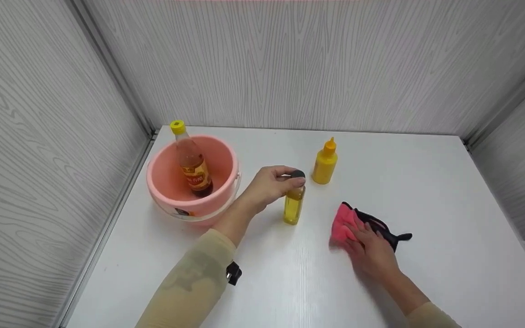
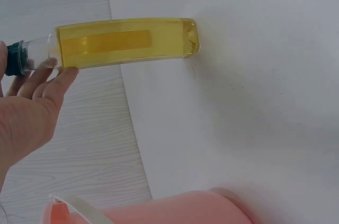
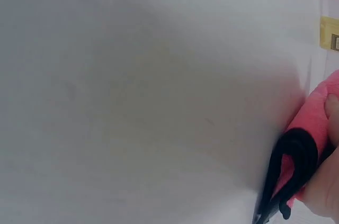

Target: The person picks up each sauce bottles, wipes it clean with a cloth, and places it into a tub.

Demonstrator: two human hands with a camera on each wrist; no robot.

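Oil-filled clear bottle (image 1: 294,205) stands gripped at its dark cap by the left hand (image 1: 269,184), while the pink bucket (image 1: 167,191) holds a sauce bottle (image 1: 193,164), and the right hand (image 1: 372,248) presses flat on a pink cloth (image 1: 342,223).

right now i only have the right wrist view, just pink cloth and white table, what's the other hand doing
Observer: The left hand grips the dark cap of an upright bottle of yellow liquid.
Operator: anything close to that bottle
Observer: A pink bucket sits to its left, with a yellow-capped bottle leaning inside.
Operator: and behind it
Observer: A yellow squeeze bottle stands farther back on the table, apart from both hands.
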